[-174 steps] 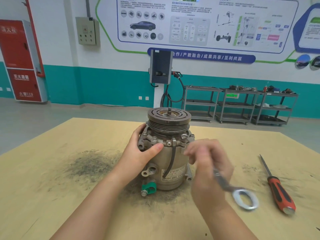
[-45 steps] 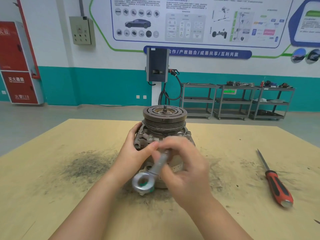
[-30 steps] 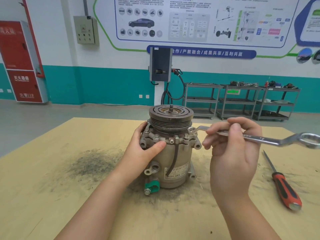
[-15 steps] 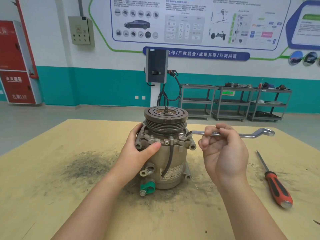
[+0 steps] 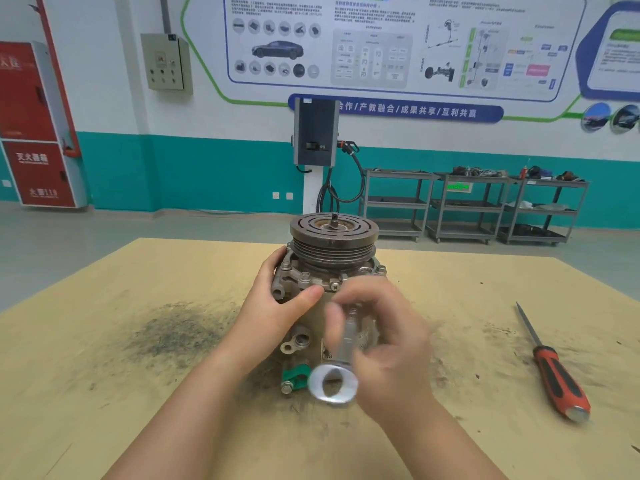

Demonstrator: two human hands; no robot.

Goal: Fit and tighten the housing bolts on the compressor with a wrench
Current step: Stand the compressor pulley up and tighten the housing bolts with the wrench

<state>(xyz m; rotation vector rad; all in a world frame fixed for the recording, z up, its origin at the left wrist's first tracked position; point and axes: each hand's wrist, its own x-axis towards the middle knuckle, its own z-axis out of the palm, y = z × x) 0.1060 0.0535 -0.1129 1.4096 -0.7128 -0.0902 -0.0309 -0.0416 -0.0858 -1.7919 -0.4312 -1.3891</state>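
Note:
The compressor point(image 5: 333, 258) stands upright on the wooden table point(image 5: 104, 358), pulley on top. Several housing bolts point(image 5: 304, 276) ring the flange under the pulley. My left hand point(image 5: 277, 306) grips the housing's left side, thumb across the front. My right hand point(image 5: 384, 337), blurred by motion, holds the silver wrench point(image 5: 348, 341) in front of the housing. The wrench's far end points up to the front of the flange and is hidden behind my fingers. Its ring end point(image 5: 333, 384) hangs low toward me.
A red-handled screwdriver point(image 5: 554, 368) lies on the table to the right. Dark metal dust point(image 5: 173, 334) stains the table left of the compressor. A green clamp point(image 5: 294, 375) sticks out at the compressor's base. Shelving carts point(image 5: 474, 206) stand far behind.
The wrench handle has swung from pointing out to the right round to the front, toward me, with my right hand following. My left hand has kept its grip on the housing.

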